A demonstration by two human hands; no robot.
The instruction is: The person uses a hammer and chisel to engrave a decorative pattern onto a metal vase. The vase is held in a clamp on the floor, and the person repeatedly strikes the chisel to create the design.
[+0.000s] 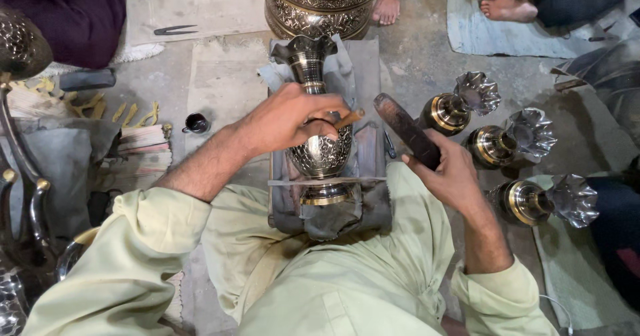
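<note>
With my left hand [293, 119] pinching a chisel [348, 117] on the engraved brass vase [321, 151] lying on the padded block [370, 143], and my right hand [445, 175] clenched round the mallet [407, 131], I judge a glancing blow could skid the tip, scarring the pattern.

Right of the right hand [445, 173], three fluted vases [460, 106] crowd the floor. Bare concrete [220, 89] lies open left of the left hand [290, 119], past a small cup [196, 123].

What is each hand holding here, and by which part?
The left hand holds a thin chisel-like tool against the engraved brass vase, resting on its body. The right hand grips a dark wooden mallet by its lower end.
</note>
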